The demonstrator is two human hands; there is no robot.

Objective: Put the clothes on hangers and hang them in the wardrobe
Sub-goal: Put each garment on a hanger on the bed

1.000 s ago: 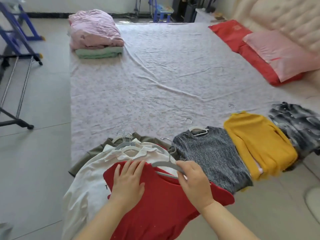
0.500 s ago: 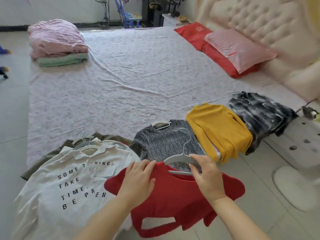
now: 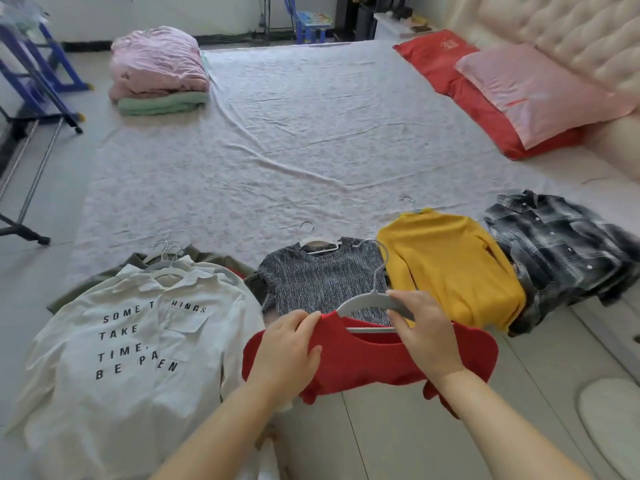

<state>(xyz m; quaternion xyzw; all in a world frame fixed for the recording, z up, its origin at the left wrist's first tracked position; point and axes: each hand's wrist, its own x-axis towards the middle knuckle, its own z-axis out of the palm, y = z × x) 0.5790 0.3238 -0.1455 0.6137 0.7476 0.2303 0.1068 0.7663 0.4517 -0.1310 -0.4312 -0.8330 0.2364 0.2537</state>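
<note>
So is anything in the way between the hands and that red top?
Nothing visible does. The left hand grips the red top at its shoulder, and the right hand holds the grey hanger at its neckline. The wardrobe is out of view.

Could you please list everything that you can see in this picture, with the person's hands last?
red top: one, red, near edge of the bed, in both hands
hanger: one, pale grey, at the red top's neckline
white shirt: one, white with black lettering, near left
olive garment: one, olive, under the white shirt
grey top: one, speckled grey, near middle
yellow sweater: one, yellow, right of the grey top
plaid shirt: one, black and white, near right
folded bedding: one pile, pink over green, far left corner
pink pillow: one, pink, far right
red pillow: one, red, beneath the pink pillow
chair: one, blue, beyond the bed
rug: one, white, floor at right
left hand: grips the red top's shoulder
right hand: holds the hanger
</note>
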